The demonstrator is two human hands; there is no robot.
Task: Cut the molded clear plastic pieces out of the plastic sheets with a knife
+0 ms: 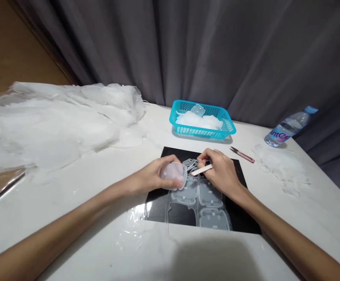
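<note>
Behind both hands, turquoise slotted plastic basket [202, 121] holds translucent pieces; left hand [155, 176] clamps a stack [174, 174] (clear), right hand [221, 171] pinches white stick [202, 170].

The left hand [158, 175] covers most of a clear plastic piece [174, 173], so its shape is unclear. Under the right hand [221, 171], the tip of a white tool [202, 170] and part of the sheet [199, 199] are hidden. Far left of the hands, a plastic heap [47, 125] runs past the edge. Beyond the right hand, the bottle [288, 127] label is cut short, unreadable.
</note>
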